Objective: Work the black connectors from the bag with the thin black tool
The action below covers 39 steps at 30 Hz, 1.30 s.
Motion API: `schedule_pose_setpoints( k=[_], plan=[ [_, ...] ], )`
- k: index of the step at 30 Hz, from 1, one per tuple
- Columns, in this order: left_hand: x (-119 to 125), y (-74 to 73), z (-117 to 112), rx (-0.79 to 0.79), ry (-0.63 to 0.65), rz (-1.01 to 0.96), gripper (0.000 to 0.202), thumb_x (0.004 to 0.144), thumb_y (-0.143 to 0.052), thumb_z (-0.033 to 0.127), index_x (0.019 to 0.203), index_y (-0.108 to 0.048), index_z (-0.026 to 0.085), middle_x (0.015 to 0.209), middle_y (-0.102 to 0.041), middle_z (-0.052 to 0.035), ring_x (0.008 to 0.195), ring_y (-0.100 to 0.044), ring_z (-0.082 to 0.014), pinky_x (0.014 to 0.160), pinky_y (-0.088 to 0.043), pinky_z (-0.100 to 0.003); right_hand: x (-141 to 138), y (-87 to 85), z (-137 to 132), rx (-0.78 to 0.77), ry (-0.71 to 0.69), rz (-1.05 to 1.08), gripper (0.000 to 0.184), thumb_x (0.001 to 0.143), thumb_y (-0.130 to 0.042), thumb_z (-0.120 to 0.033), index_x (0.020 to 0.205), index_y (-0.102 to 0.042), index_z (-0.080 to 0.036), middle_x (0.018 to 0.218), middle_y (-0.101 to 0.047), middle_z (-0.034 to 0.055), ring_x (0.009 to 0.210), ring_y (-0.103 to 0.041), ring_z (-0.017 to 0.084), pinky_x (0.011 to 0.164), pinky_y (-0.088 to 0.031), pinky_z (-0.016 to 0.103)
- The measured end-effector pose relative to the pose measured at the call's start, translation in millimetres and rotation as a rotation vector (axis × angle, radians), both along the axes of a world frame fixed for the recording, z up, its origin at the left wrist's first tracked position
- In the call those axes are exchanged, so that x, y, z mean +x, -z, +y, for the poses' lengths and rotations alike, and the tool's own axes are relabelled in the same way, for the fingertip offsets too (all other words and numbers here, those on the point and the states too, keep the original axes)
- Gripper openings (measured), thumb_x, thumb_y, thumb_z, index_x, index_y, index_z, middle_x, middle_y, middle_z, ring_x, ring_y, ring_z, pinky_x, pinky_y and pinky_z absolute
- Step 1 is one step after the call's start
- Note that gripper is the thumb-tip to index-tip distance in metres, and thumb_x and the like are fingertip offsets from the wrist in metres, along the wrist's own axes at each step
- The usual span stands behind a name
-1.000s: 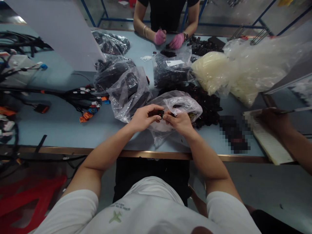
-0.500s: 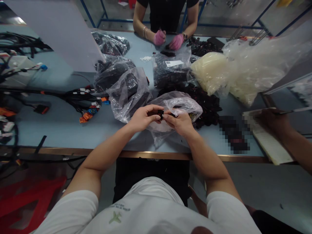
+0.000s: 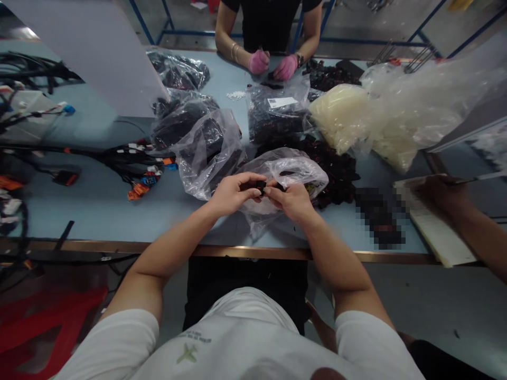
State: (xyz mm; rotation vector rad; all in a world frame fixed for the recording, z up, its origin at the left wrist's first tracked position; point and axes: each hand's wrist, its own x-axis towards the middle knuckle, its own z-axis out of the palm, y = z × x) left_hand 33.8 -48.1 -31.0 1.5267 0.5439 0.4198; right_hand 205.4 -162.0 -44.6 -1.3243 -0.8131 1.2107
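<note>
Between thumb and fingers, my left hand point(image 3: 235, 194) pinches a small black connector housing point(image 3: 261, 185) above the table's front part. My right hand point(image 3: 291, 199) meets it from the other side, its thumb and fingertips closed at the housing's edge. Whether those right fingertips hold a separate small piece is too small to tell. Under and behind both hands lies an open clear plastic bag point(image 3: 259, 221). A heap of black connector housings point(image 3: 340, 177) spreads just beyond the bag, to the right.
Clear bags of black parts point(image 3: 190, 119) lie behind my left hand. A wire harness point(image 3: 91, 153) with orange and blue connectors stretches along the left. Bags of cream-coloured parts point(image 3: 344, 113) sit at the right. Opposite, a co-worker's pink-gloved hands point(image 3: 285, 67) work; another person's hand point(image 3: 447, 195) rests on a notebook point(image 3: 443, 237).
The black housing has turned slightly between my fingertips, and its light spot shows less. Both hands stay in nearly the same place.
</note>
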Motion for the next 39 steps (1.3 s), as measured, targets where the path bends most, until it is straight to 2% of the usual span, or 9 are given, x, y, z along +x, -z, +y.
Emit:
schedule_pose_setpoints(
  k=[4,8,12,15,17,19,23,28,39],
  plan=[
    [1,-0.1,1,-0.006,0.005,-0.036,0.038,0.085,-0.078,0.025,0.121,-0.074,0.015,0.102,-0.081,-0.0082,0.082,-0.079,-0.0198,0.087,-0.067,-0.039,-1,-0.7,0,0.020,0.066,-0.057,0.044,0.074,-0.087,-0.060,0.082,-0.070,-0.021,0.052,-0.043,-0.0087,0.046,-0.032,0.007,0.045,-0.023,0.026],
    [2,1.0,4,-0.034,-0.015,-0.070,0.033,0.086,-0.075,0.023,0.117,-0.068,0.015,0.101,-0.078,-0.0071,0.086,-0.080,-0.0206,0.085,-0.067,-0.040,0,2.8,-2,0.050,0.202,-0.144,0.049,0.084,-0.073,-0.071,0.088,-0.073,-0.022,0.064,-0.059,-0.0015,0.050,-0.046,0.011,0.045,-0.033,0.027],
    [2,0.8,5,-0.072,-0.027,-0.064,0.032,0.084,-0.077,0.020,0.112,-0.063,0.016,0.096,-0.077,-0.0050,0.086,-0.080,-0.0206,0.088,-0.067,-0.041,5,6.4,-4,0.080,0.295,-0.202,0.057,0.091,-0.057,-0.079,0.081,-0.070,-0.025,0.071,-0.067,0.0062,0.061,-0.064,0.020,0.055,-0.051,0.035],
    [2,-0.4,5,-0.114,-0.037,-0.083,0.030,0.081,-0.080,0.020,0.105,-0.060,0.017,0.097,-0.077,-0.0054,0.089,-0.080,-0.0208,0.086,-0.067,-0.039,8,6.7,-6,0.103,0.273,-0.232,0.070,0.092,-0.048,-0.087,0.073,-0.071,-0.024,0.061,-0.064,0.0066,0.055,-0.063,0.020,0.050,-0.048,0.035],
    [2,-0.7,5,-0.134,-0.042,-0.090,0.031,0.080,-0.081,0.020,0.101,-0.059,0.018,0.098,-0.078,-0.0056,0.094,-0.080,-0.0211,0.085,-0.067,-0.036,9,6.2,-6,0.143,0.266,-0.192,0.075,0.090,-0.047,-0.091,0.072,-0.073,-0.023,0.060,-0.066,0.0071,0.053,-0.064,0.020,0.049,-0.048,0.035],
    [2,-0.2,5,-0.140,-0.048,-0.087,0.032,0.078,-0.082,0.019,0.099,-0.058,0.018,0.098,-0.078,-0.0044,0.094,-0.079,-0.0201,0.085,-0.067,-0.035,8,5.6,-6,0.199,0.303,-0.149,0.074,0.084,-0.055,-0.093,0.074,-0.074,-0.023,0.066,-0.071,0.0075,0.058,-0.069,0.022,0.055,-0.055,0.037],
    [2,1.5,6,-0.108,-0.039,-0.081,0.032,0.079,-0.082,0.021,0.104,-0.061,0.018,0.100,-0.077,-0.0040,0.094,-0.078,-0.0193,0.088,-0.068,-0.040,3,2.3,-5,0.251,0.355,-0.186,0.049,0.075,-0.082,-0.072,0.081,-0.077,-0.024,0.077,-0.078,0.0047,0.072,-0.076,0.024,0.074,-0.065,0.043],
    [1,1.4,5,-0.077,-0.019,-0.072,0.030,0.081,-0.081,0.024,0.107,-0.067,0.016,0.104,-0.078,-0.0072,0.097,-0.079,-0.0221,0.092,-0.068,-0.044,-1,-7.6,-7,0.199,0.358,-0.269,0.026,0.077,-0.083,-0.050,0.080,-0.080,-0.024,0.080,-0.081,0.0056,0.074,-0.077,0.024,0.073,-0.067,0.041],
    [1,-1.2,3,-0.076,-0.012,-0.069,0.032,0.078,-0.082,0.023,0.105,-0.068,0.015,0.101,-0.079,-0.0072,0.094,-0.079,-0.0222,0.091,-0.067,-0.043,-1,-9.6,-7,0.185,0.313,-0.255,0.028,0.075,-0.086,-0.050,0.080,-0.083,-0.023,0.078,-0.081,0.0052,0.072,-0.077,0.024,0.069,-0.067,0.039]
  ],
)
